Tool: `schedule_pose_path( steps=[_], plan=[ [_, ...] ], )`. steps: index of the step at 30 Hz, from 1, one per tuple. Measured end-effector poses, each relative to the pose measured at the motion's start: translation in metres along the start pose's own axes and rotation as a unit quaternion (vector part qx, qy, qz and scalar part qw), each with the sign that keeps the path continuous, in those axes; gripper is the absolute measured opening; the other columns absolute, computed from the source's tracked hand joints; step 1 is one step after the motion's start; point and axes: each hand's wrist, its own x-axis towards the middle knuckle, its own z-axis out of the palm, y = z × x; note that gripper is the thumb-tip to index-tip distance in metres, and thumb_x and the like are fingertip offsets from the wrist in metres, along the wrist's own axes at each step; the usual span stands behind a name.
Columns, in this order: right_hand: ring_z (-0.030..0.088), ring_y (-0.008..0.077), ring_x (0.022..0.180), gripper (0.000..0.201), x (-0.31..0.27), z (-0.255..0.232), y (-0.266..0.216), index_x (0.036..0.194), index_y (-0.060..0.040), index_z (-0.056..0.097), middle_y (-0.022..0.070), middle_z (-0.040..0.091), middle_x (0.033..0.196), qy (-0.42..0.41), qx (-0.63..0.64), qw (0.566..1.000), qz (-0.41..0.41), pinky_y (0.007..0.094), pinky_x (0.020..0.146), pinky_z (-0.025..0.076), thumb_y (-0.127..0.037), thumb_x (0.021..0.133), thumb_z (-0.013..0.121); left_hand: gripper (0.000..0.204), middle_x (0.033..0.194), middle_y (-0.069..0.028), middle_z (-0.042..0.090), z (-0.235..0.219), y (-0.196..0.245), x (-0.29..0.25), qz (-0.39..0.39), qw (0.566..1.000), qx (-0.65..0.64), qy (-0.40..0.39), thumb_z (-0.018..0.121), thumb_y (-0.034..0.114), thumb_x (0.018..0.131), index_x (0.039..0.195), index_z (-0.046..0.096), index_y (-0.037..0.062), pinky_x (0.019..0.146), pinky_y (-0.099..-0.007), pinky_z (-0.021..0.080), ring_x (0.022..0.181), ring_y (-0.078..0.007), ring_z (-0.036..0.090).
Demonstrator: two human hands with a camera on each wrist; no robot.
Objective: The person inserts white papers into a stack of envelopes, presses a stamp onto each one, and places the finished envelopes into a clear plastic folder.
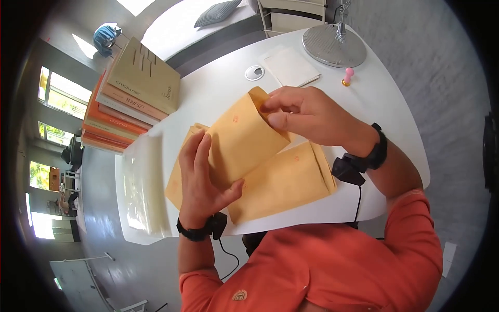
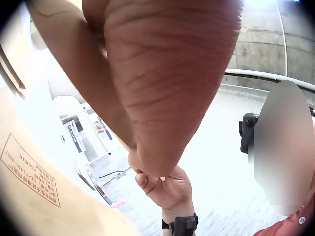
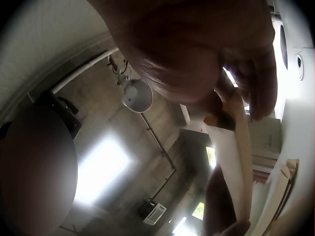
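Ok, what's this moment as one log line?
left hand: touches raised envelope | right hand: holds its open end | another envelope: on table

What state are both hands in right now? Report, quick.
Left hand: closed, holding the raised tan envelope along its side.
Right hand: closed, thumb and fingers pinching that same envelope at its open end.

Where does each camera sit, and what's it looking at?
Head: on the head, looking down at left hand, right hand and red shirt.
Left wrist: strapped there; looks past its big palm at the other hand.
Right wrist: strapped there; looks past its fingers at envelope and ceiling.
Head and right wrist share the envelope.
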Motion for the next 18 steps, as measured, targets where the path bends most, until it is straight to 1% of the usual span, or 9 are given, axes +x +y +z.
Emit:
schedule_pose_path(
  steps=[2, 6, 8, 9, 11, 12, 16, 17, 18],
  plan=[
    [0.062, 0.0145, 0.105, 0.03, 0.001, 0.001, -0.006, 0.117, 0.0117, 0.063, 0.0089, 0.066, 0.114, -0.056, 0.034, 0.992, 0.109, 0.026, 0.084, 0.052, -0.01, 0.096, 0.063, 0.099, 0.143, -0.0244, 0.042, 0.003, -0.001, -0.001, 0.006, 1.0, 0.007, -0.001, 0.085, 0.025, 0.063, 0.148, 0.039, 0.0037, 0.106, -0.0527, 0.04, 0.128, -0.0433, 0.044],
    [0.063, 0.0134, 0.099, 0.023, 0.003, 0.002, 0.006, 0.112, 0.0094, 0.066, 0.0069, 0.069, 0.107, -0.031, 0.019, 0.99, 0.134, 0.0268, 0.084, 0.052, -0.004, 0.093, 0.061, 0.1, 0.142, -0.0239, 0.042, 0.004, 0.004, 0.002, 0.018, 0.998, 0.056, -0.027, 0.085, 0.023, 0.061, 0.148, 0.039, 0.0056, 0.105, -0.0529, 0.04, 0.126, -0.0437, 0.045],
    [0.064, 0.0134, 0.093, 0.019, 0.004, 0.0, 0.018, 0.106, 0.005, 0.069, 0.0081, 0.069, 0.11, 0.0, -0.145, 0.989, -0.014, 0.0269, 0.081, 0.052, -0.004, 0.091, 0.061, 0.102, 0.144, -0.0241, 0.04, 0.005, 0.004, 0.001, 0.023, 0.997, 0.07, -0.034, 0.085, 0.023, 0.061, 0.149, 0.038, 0.0056, 0.107, -0.0534, 0.038, 0.128, -0.0446, 0.043],
    [0.064, 0.0134, 0.093, 0.019, 0.006, -0.004, 0.02, 0.106, 0.005, 0.069, 0.0081, 0.069, 0.11, 0.001, -0.144, 0.989, -0.013, 0.0269, 0.081, 0.052, -0.004, 0.091, 0.061, 0.102, 0.144, -0.0241, 0.04, 0.003, 0.003, 0.0, 0.023, 0.997, 0.069, -0.035, 0.085, 0.023, 0.061, 0.149, 0.038, 0.0056, 0.107, -0.0534, 0.038, 0.128, -0.0446, 0.043],
    [0.063, 0.0119, 0.091, 0.02, 0.011, -0.016, 0.024, 0.108, 0.0016, 0.068, 0.0072, 0.068, 0.112, 0.054, -0.012, 0.998, 0.012, 0.0262, 0.077, 0.051, -0.009, 0.092, 0.063, 0.102, 0.146, -0.0245, 0.039, -0.005, -0.005, -0.004, -0.023, 0.997, 0.055, -0.038, 0.085, 0.024, 0.062, 0.15, 0.037, 0.0056, 0.108, -0.0535, 0.038, 0.131, -0.0445, 0.042],
    [0.063, 0.0119, 0.091, 0.02, 0.012, -0.02, 0.023, 0.108, 0.0016, 0.068, 0.0072, 0.068, 0.112, 0.054, -0.012, 0.998, 0.012, 0.0262, 0.077, 0.051, -0.009, 0.092, 0.063, 0.102, 0.146, -0.0245, 0.039, -0.008, -0.008, -0.007, -0.024, 0.997, 0.056, -0.037, 0.085, 0.024, 0.062, 0.15, 0.037, 0.0056, 0.108, -0.0535, 0.038, 0.131, -0.0445, 0.042],
    [0.06, 0.008, 0.086, 0.022, 0.007, -0.023, -0.001, 0.116, 0.0007, 0.061, 0.003, 0.067, 0.112, 0.125, 0.14, 0.981, 0.057, 0.0237, 0.073, 0.049, -0.008, 0.095, 0.061, 0.102, 0.148, -0.0258, 0.038, -0.014, -0.019, -0.016, -0.05, 0.996, 0.05, -0.046, 0.085, 0.025, 0.063, 0.15, 0.037, 0.005, 0.109, -0.0542, 0.037, 0.135, -0.0446, 0.039],
    [0.058, 0.0072, 0.081, 0.02, 0.005, -0.022, -0.002, 0.113, 0.0007, 0.062, 0.002, 0.067, 0.107, 0.107, -0.011, 0.994, -0.01, 0.023, 0.07, 0.048, -0.007, 0.095, 0.061, 0.101, 0.148, -0.0258, 0.038, -0.014, -0.018, -0.016, -0.056, 0.995, 0.047, -0.062, 0.085, 0.025, 0.063, 0.15, 0.037, 0.0047, 0.11, -0.0538, 0.037, 0.135, -0.0446, 0.039],
    [0.056, 0.0064, 0.077, 0.018, 0.004, -0.022, -0.002, 0.111, 0.0008, 0.064, 0.001, 0.066, 0.103, 0.085, -0.162, 0.98, -0.079, 0.0223, 0.068, 0.047, -0.007, 0.095, 0.06, 0.1, 0.148, -0.0258, 0.039, -0.015, -0.018, -0.016, -0.062, 0.994, 0.045, -0.077, 0.085, 0.025, 0.064, 0.15, 0.038, 0.0044, 0.11, -0.0534, 0.037, 0.135, -0.0447, 0.039]
  ],
)
